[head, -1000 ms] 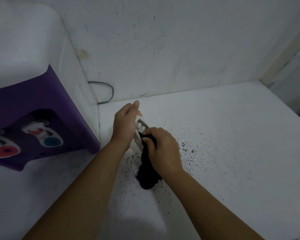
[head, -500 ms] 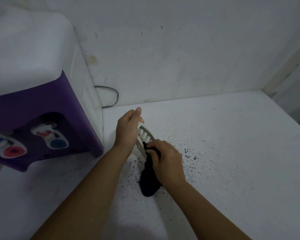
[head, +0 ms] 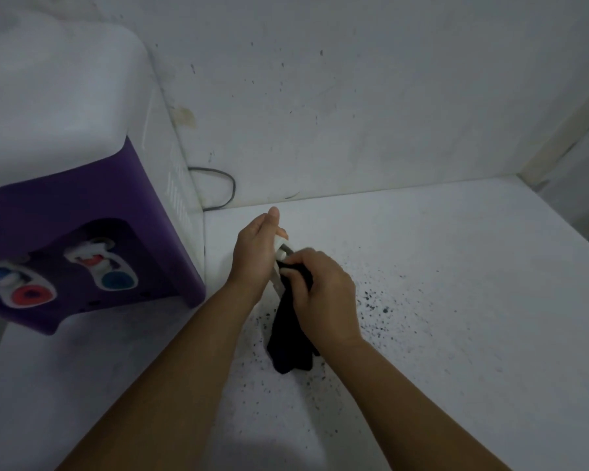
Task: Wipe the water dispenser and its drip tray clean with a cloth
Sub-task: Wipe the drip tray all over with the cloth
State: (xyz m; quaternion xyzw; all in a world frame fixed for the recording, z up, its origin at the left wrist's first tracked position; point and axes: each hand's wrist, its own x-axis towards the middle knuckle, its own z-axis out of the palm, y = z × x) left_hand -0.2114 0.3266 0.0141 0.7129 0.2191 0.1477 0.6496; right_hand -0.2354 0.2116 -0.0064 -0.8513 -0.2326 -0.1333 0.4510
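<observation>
- The drip tray point(head: 280, 253), a small white slatted piece, sits at the centre of the frame, held up off the counter and turned on edge; only a sliver of it shows between the two hands.
- The left hand point(head: 254, 258) is closed around the tray's far side, thumb up, fingers wrapped behind it.
- The right hand point(head: 323, 294) is closed on a dark cloth point(head: 288, 338), pressing its bunched upper end against the tray; the rest of the cloth hangs down below the hand, just above or touching the counter, I cannot tell which.
- My reading: the tray is being rubbed clean, with the machine body likely yet to be done.
- The white counter point(head: 456, 300) under and to the right of the hands is peppered with dark specks point(head: 371, 300).
- The water dispenser point(head: 82, 185), purple-fronted with a white top, stands at the left of the frame, well apart from the hands; its taps point(head: 99, 266) face down-left, and a cable point(head: 225, 185) loops behind it along the wall.
- Risks: the trailing cloth could drag through the specks and smear them onto the tray or counter.
- The tray is gripped by a thin edge; a hard push from the cloth hand could twist it loose and drop it.
- A dirty cloth would carry grime to the dispenser afterwards.
</observation>
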